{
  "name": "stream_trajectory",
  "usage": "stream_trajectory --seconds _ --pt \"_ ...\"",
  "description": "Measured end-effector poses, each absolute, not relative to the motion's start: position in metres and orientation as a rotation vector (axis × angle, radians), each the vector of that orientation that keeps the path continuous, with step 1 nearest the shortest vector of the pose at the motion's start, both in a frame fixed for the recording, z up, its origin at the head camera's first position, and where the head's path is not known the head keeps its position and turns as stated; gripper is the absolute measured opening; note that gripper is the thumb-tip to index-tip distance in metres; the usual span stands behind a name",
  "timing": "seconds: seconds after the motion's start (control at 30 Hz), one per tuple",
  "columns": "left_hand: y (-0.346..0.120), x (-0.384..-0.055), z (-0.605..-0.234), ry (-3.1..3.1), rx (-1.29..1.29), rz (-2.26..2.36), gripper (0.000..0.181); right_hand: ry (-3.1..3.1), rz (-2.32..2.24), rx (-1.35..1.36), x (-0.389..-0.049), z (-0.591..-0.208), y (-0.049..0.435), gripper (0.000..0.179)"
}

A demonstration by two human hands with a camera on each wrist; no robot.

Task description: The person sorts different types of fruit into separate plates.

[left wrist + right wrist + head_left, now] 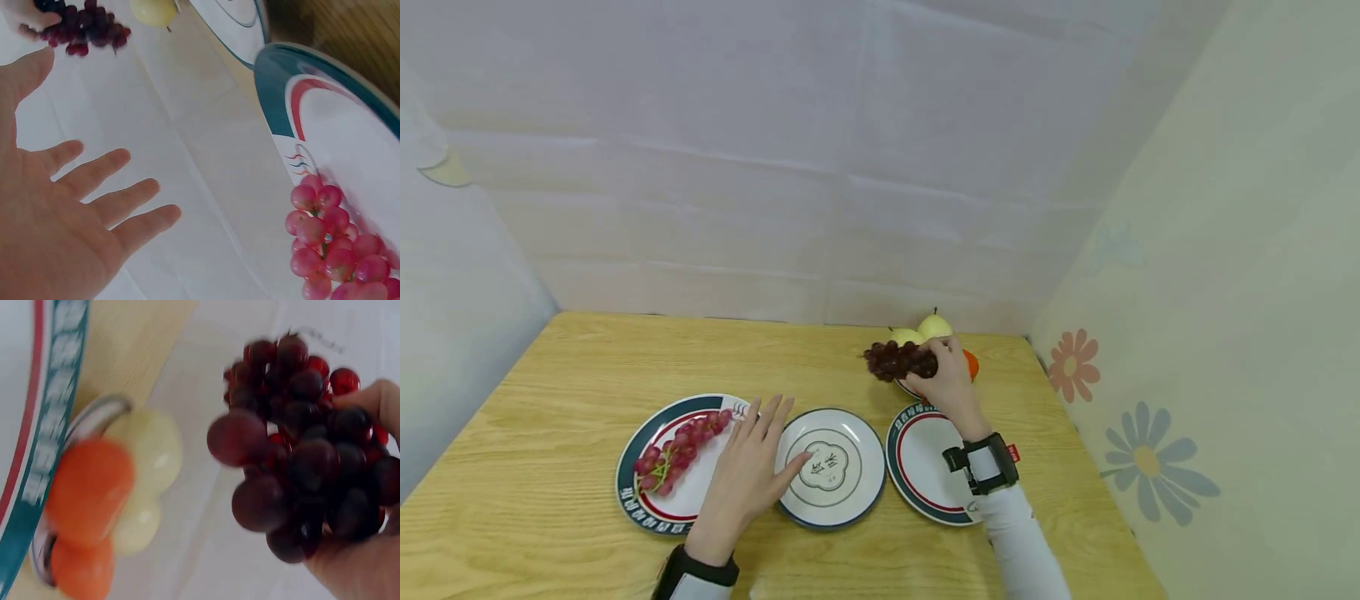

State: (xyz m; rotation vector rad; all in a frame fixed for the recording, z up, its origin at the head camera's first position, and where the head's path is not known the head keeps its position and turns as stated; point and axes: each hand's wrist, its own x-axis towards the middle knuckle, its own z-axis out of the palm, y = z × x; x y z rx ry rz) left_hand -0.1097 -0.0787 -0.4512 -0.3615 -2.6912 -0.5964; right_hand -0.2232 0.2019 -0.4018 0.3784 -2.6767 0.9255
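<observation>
My right hand (951, 387) grips a bunch of dark red grapes (895, 361) between thumb and fingers. The bunch is held up in the air, in front of yellow pears (935, 326); close up in the right wrist view, the dark grapes (312, 447) fill the grasp. With fingers spread and straight, my left hand (747, 475) hovers between the left plate (625, 483) and the small middle plate (868, 479), holding nothing. A bunch of pink-red grapes (681, 450) lies on the left plate, beside that hand.
A third plate (917, 458) with a dark green rim sits under my right forearm. Behind it, a dish (906, 388), mostly hidden, bears the pears and orange-red fruits (90, 494). A pale wall (775, 233) stands along the wooden table's (700, 350) far edge.
</observation>
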Motion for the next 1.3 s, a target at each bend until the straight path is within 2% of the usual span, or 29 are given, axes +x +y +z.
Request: stream_trajectory --seconds 0.17,0.27,0.37,0.47,0.63,0.83,1.1,1.3 --pt "-0.067 -0.112 -0.446 -2.531 -0.517 -0.565 0.100 -2.711 0.924 0.838 -0.190 -0.405 0.162 0.036" --pt "-0.059 -0.113 -0.445 -2.520 -0.590 -0.552 0.105 -2.691 0.927 1.070 -0.173 -0.412 0.142 0.036" --pt "-0.053 -0.111 -0.446 -2.588 -0.601 -0.552 0.103 -2.666 0.959 1.221 -0.162 -0.420 0.129 0.038" --pt "-0.051 -0.109 -0.448 -2.663 -0.562 -0.574 0.093 -2.656 0.963 1.291 -0.157 -0.424 0.121 0.044" --pt "-0.053 -0.110 -0.451 -2.719 -0.499 -0.570 0.068 -2.674 0.929 1.345 -0.156 -0.426 0.115 0.052" --pt "-0.072 -0.109 -0.449 -2.710 -0.360 -0.544 0.052 -2.770 1.005 1.243 -0.158 -0.423 0.126 0.065" --pt "-0.112 -0.110 -0.437 -2.837 0.093 -0.569 0.056 -2.843 1.033 0.972 -0.161 -0.417 0.149 0.055" --pt "-0.123 -0.108 -0.448 -2.919 0.248 -0.548 0.062 -2.854 1.096 0.940 -0.160 -0.420 0.156 0.053"
